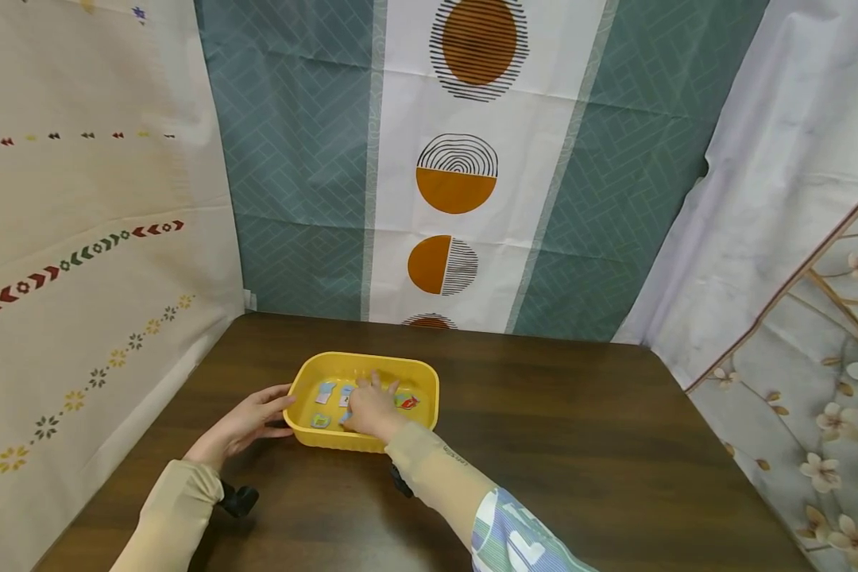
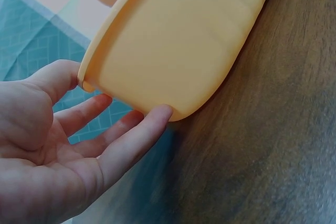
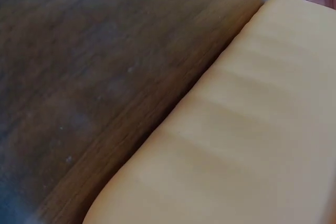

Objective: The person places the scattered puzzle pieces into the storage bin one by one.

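Observation:
A yellow plastic basket [image 1: 361, 442] stands on the table, with several small colourful flat pieces lying inside. My left hand [image 1: 253, 417] holds the basket's left end. In the left wrist view the thumb [image 2: 60, 74] is at the rim and the fingertips touch the outer wall. Inside the basket is my right hand [image 1: 374, 409], its fingers spread over the pieces. A blue-and-white piece [image 1: 325, 392] and a green piece [image 1: 320, 421] lie to its left; a red-and-green piece [image 1: 406, 401] lies to its right. The right wrist view shows only the basket's outer side [image 3: 252, 129], not the right hand's fingers.
The dark wooden table [image 1: 565, 445] extends to the right and in front of the basket. A patterned green and white curtain [image 1: 307, 199] hangs behind it. Pale printed cloths hang on the left [image 1: 100, 262] and the right [image 1: 794, 381].

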Demonstrator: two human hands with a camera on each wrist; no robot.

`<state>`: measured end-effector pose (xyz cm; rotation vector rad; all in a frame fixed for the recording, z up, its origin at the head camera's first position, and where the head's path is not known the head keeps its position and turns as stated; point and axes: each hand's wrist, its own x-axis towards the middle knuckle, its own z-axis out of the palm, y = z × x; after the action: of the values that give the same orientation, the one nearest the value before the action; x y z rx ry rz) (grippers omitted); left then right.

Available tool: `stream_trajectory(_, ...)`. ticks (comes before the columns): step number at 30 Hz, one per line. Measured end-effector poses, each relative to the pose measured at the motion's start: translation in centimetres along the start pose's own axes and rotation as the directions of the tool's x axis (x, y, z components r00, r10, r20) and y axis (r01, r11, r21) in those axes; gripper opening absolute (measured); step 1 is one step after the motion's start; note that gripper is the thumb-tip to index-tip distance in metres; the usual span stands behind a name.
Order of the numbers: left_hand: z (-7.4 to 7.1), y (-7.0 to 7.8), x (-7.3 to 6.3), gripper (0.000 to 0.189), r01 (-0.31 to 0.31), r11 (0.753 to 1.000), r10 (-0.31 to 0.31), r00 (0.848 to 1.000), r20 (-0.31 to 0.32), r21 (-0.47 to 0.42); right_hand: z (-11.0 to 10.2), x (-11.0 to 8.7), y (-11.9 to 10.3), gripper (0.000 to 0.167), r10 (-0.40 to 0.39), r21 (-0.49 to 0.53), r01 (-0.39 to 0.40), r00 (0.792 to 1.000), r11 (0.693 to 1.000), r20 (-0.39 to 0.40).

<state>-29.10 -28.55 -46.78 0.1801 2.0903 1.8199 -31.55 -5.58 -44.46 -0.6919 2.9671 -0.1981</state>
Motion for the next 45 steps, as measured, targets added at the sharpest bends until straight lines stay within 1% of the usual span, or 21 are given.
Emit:
stream_trajectory(8,0.1,-0.1,0.2,0.070,-0.004,1.000,0.004,1.000,0.004,-0.005,0.2,0.0,0.2,0.020,0.007,-0.012,-0.007,1.000,1.000,0.021)
stream_trajectory(17,0.3,-0.2,0.2,0.069,0.003,1.000,-0.003,1.000,-0.007,-0.007,0.4,0.0,0.4,0.019,0.012,-0.010,-0.011,0.999,1.000,0.033)
stream_trajectory(28,0.5,-0.2,0.0,0.070,0.011,1.000,-0.011,1.000,-0.020,-0.002,0.4,-0.3,0.5,0.020,-0.001,-0.008,0.001,1.000,1.000,0.009)
stream_trajectory(34,0.3,-0.1,0.0,0.068,0.007,1.000,-0.007,1.000,-0.019,0.002,0.0,-0.5,0.4,0.018,-0.004,0.019,0.003,1.000,1.000,0.010)
stream_trajectory(41,0.1,-0.1,0.0,0.067,0.009,1.000,-0.009,1.000,-0.012,0.003,-0.4,-0.5,0.4,0.021,-0.011,0.029,0.011,1.000,1.000,-0.003)
stream_trajectory(45,0.0,-0.1,0.0,0.067,0.010,1.000,-0.010,1.000,-0.011,0.004,-0.6,-0.6,0.5,0.023,-0.007,0.052,0.007,1.000,0.999,0.000)
